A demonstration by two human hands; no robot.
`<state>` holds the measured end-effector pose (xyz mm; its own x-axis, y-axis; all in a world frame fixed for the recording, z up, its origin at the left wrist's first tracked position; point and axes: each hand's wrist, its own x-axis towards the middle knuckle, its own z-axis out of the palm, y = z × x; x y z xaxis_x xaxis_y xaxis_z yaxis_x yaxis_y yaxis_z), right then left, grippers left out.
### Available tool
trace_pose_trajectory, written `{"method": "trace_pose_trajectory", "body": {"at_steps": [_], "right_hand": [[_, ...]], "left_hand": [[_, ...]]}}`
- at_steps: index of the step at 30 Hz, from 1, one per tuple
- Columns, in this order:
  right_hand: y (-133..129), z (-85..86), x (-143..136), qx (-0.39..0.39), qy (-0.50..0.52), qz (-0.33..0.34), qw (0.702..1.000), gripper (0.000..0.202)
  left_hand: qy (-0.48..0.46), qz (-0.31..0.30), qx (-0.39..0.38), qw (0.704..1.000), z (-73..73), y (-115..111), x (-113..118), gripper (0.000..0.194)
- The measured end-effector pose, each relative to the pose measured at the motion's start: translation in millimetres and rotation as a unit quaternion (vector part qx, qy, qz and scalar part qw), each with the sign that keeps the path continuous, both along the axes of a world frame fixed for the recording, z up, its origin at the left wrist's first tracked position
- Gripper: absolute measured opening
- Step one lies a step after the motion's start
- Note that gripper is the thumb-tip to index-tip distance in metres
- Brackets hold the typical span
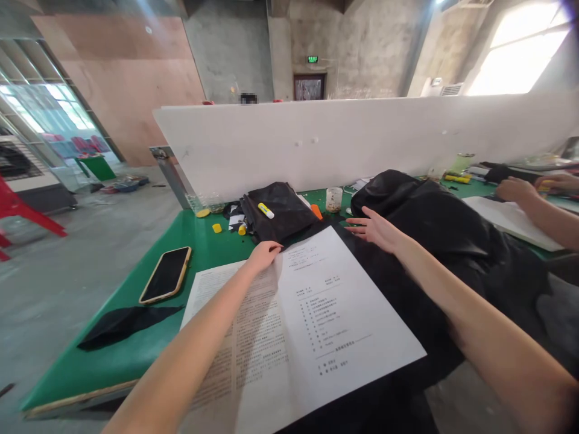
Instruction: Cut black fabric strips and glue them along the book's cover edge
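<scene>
A large printed paper sheet [344, 313], creased down its middle, lies in front of me on a piece of black leather-like material [389, 289]. My left hand [263, 256] is at the sheet's top edge, its fingers curled together; whether they pinch the paper or the black material under it is hidden. Over the black material, right of the sheet's top corner, my right hand [374, 230] is open with fingers spread, holding nothing. Just beyond the left hand sits a folded black stack [283, 220] with a yellow-and-white marker-like stick [266, 210] on top.
A phone [167, 275] and a black scrap [126, 325] lie on the green tabletop [113, 283] at left. Bunched black material [407, 199] lies at right, with a clear cup [333, 199] nearby. A white partition [325, 135] stands behind. Another person's hands [520, 190] are at far right.
</scene>
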<state>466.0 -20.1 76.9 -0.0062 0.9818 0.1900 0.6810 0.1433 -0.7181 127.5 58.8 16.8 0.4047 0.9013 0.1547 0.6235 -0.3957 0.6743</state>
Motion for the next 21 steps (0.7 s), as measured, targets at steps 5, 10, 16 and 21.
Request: {"method": "trace_pose_trajectory", "body": {"at_steps": [5, 10, 16, 21], "right_hand": [[5.2, 7.5, -11.1, -0.019, 0.145, -0.065, 0.987, 0.037], [25.2, 6.6, -57.6, 0.129, -0.153, 0.103, 0.974, 0.037], [45.6, -18.1, -93.1, 0.135, -0.399, 0.192, 0.886, 0.043], [43.4, -36.2, -91.4, 0.138, -0.455, 0.205, 0.856, 0.031]], "left_hand": [[0.048, 0.006, 0.012, 0.999, -1.3, 3.2, 8.0, 0.020], [0.081, 0.010, 0.031, 0.996, -4.3, 1.7, 10.1, 0.020], [0.100, 0.010, 0.073, 0.992, -8.2, -1.9, 8.6, 0.020], [0.106, 0.010, 0.104, 0.989, -10.2, -5.4, 7.6, 0.021]]}}
